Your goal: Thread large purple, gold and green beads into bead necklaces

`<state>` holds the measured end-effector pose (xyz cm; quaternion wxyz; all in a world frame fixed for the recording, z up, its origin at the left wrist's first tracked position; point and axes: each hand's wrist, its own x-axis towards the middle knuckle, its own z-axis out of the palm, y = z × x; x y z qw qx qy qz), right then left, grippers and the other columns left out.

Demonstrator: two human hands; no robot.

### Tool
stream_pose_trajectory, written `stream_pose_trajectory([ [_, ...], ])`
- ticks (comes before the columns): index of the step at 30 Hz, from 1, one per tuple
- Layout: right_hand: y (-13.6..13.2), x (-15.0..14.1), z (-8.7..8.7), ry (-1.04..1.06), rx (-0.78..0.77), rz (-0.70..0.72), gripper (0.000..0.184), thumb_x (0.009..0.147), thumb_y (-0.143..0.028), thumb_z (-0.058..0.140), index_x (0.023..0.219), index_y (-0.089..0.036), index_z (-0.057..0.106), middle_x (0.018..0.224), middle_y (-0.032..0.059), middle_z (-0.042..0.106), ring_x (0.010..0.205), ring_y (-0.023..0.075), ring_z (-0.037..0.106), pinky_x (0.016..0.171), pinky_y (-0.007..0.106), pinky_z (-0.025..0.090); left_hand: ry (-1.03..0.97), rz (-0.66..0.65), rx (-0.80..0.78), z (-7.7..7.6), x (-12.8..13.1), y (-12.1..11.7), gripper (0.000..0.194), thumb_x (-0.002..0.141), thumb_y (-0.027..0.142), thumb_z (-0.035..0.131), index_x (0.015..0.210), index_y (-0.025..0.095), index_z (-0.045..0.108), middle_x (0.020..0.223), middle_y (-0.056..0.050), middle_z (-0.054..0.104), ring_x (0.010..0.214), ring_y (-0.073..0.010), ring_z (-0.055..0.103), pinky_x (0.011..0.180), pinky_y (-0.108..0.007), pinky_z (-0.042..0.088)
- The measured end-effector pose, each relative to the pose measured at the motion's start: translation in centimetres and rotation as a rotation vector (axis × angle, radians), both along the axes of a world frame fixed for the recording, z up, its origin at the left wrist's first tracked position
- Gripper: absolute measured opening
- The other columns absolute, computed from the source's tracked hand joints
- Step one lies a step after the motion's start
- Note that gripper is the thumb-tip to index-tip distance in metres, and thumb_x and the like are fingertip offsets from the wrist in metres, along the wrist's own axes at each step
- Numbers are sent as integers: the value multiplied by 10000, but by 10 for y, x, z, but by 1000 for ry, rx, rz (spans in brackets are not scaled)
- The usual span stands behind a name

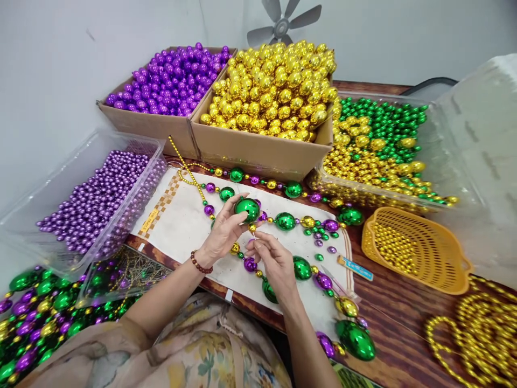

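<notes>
Over the white cloth (181, 215), my left hand (226, 223) is closed around a large shiny green bead (247, 210), thumb and fingers on its sides. A small gold bead (252, 228) sits just under it, between the two hands. Close below, my right hand (274, 264) is closed in a pinch on a thin pale needle-like piece (253, 235), whose lower part is hidden by the fingers. Around both hands runs a strand of green, gold and purple beads, with a large green bead (285, 221) and a purple bead (250, 264) nearby.
Cardboard boxes of purple balls (173, 81) and gold balls (274, 91) stand behind. Clear tubs hold purple beads (105, 199) and mixed green and gold beads (375, 140). To the right are an orange basket (440, 258), gold bead strings (484, 328) and a blue cutter (357, 268).
</notes>
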<state>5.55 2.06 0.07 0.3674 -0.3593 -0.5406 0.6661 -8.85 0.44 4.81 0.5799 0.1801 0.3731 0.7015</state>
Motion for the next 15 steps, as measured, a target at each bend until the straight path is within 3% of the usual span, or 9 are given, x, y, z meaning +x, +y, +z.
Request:
stream_pose_trajectory([
  [5, 2, -2, -4, 39, -180, -60, 332, 798, -493, 704, 855, -186, 592, 707, 50, 730, 564, 159, 692, 475, 211, 463, 201, 37, -49, -6, 7, -4, 456, 749, 144, 790, 1173, 257, 669, 1296, -32, 626, 1255, -186, 562, 1081, -270, 441],
  [10, 6, -7, -16, 90, -201, -112, 278, 826, -468, 629, 876, -204, 561, 740, 17, 724, 548, 129, 675, 460, 192, 444, 479, 319, -18, 16, 20, -2, 518, 737, 72, 787, 1170, 313, 636, 1382, 4, 546, 1432, -168, 394, 1129, -235, 394],
  [12, 11, -9, -23, 17, -101, -138, 230, 896, -432, 555, 869, -204, 568, 688, -4, 688, 514, 116, 636, 454, 198, 444, 603, 177, 30, 27, 32, 15, 409, 753, 92, 774, 1103, 277, 672, 1320, -35, 580, 1409, -211, 406, 1159, -295, 377],
  [15, 16, -12, -33, -162, 78, -182, 274, 991, -382, 498, 853, -181, 624, 709, 12, 672, 573, 120, 622, 527, 226, 502, 687, -298, 51, 26, 66, 55, 207, 749, 76, 740, 902, 214, 722, 1049, -84, 654, 1245, -278, 520, 1162, -377, 355],
])
